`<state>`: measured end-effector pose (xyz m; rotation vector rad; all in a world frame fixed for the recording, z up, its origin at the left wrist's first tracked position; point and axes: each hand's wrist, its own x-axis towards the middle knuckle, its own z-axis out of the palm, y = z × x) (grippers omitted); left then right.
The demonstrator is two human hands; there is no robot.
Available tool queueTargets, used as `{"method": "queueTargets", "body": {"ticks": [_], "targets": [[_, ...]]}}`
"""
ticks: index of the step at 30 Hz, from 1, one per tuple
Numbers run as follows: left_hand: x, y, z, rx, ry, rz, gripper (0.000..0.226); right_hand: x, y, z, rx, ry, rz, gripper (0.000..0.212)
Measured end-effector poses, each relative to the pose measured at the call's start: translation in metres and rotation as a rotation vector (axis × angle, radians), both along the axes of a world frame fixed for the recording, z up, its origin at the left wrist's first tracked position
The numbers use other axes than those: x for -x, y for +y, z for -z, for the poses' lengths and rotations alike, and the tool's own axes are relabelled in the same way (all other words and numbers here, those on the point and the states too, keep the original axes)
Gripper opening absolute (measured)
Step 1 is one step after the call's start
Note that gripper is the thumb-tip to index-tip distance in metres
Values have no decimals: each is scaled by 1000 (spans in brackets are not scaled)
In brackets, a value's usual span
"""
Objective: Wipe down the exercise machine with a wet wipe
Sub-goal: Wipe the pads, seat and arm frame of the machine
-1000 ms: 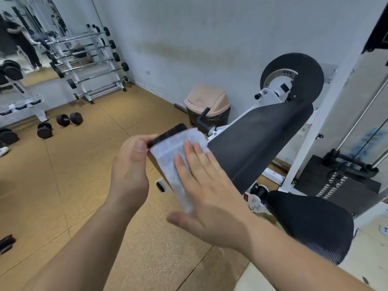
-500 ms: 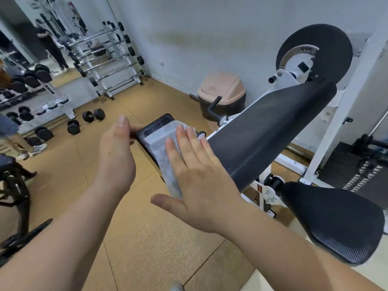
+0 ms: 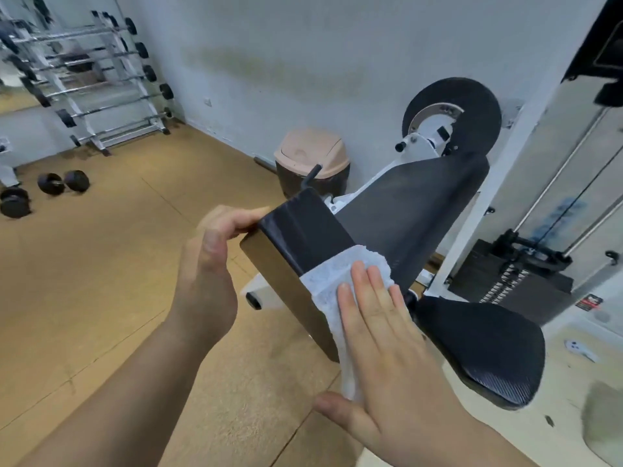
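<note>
**Small pad underway, much left to wipe**

Mid-frame, our left hand [image 3: 205,264] is gripping the small black pad [image 3: 303,230] at its far end, fingers curled round it. Our right hand [image 3: 381,338], flat and straight-fingered, is pressing the wet wipe [image 3: 332,278] onto the pad's near end. We are judging the back pad [image 3: 404,210] and seat [image 3: 482,348], at right, not yet wiped.

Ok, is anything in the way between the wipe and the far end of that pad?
Nothing visible. The right hand presses the wipe flat on the pad; only the left hand grips the far corner.
</note>
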<state>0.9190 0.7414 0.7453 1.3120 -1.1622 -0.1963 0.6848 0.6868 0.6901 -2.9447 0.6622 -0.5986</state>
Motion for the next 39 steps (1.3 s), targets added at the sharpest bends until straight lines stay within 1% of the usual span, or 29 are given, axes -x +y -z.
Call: {"method": "queueTargets", "body": {"ticks": [3,4,6,7,9,11,13,14,17,19,20,22,23,24,27,28,29,30,31,33,34,36,37,39], "targets": [[-20,-3,9,48,-59,142,63,-31,4,-23,-15,-6,81,102],[-28,-4,11,47,-44,186,59,-42,5,-32,-27,-10,110,101],[-45,-6,12,16,36,273,43,-65,7,-46,-47,-12,185,99],[-52,-7,11,-7,51,300,41,-75,9,-51,-53,-19,230,98],[-63,-10,10,-75,28,331,40,-89,18,-56,-63,-66,325,96],[-73,-12,8,-198,15,362,43,-96,34,-51,-73,-151,415,93],[-80,-17,14,-337,80,428,38,-101,58,-36,-76,-219,513,91],[-83,-18,19,-382,98,465,36,-103,70,-27,-60,-221,570,92],[-85,-20,31,-404,152,529,37,-110,88,-11,11,-133,692,96],[-86,-19,31,-387,279,587,37,-115,77,-23,38,-113,648,98],[-87,-19,31,-359,344,625,46,-118,66,-36,26,-116,599,98],[-90,-19,30,-296,402,688,77,-126,45,-70,-48,-85,527,99],[-92,-18,29,-284,418,709,87,-129,34,-87,-71,-33,507,101],[-93,-18,28,-276,435,719,88,-134,27,-102,-56,51,491,102],[-95,-13,26,-306,476,738,66,-138,18,-131,77,365,453,108],[-97,-12,27,-328,463,749,60,-134,18,-135,91,431,430,108],[-99,-12,30,-347,438,765,54,-128,19,-138,64,450,399,108],[-101,-12,33,-368,408,781,48,-121,21,-140,-11,431,373,106],[-104,-12,34,-391,376,795,48,-115,24,-141,-123,372,371,102],[-109,-11,38,-414,348,818,58,-111,27,-140,-324,150,428,89],[-110,-11,39,-412,350,830,63,-114,27,-137,-347,45,463,79],[-110,-11,41,-391,357,854,66,-127,25,-128,-227,-62,490,58],[-111,-11,40,-383,356,865,66,-134,24,-120,-145,-91,487,51],[-112,-12,40,-393,349,885,67,-143,21,-107,8,-138,501,46]]}}
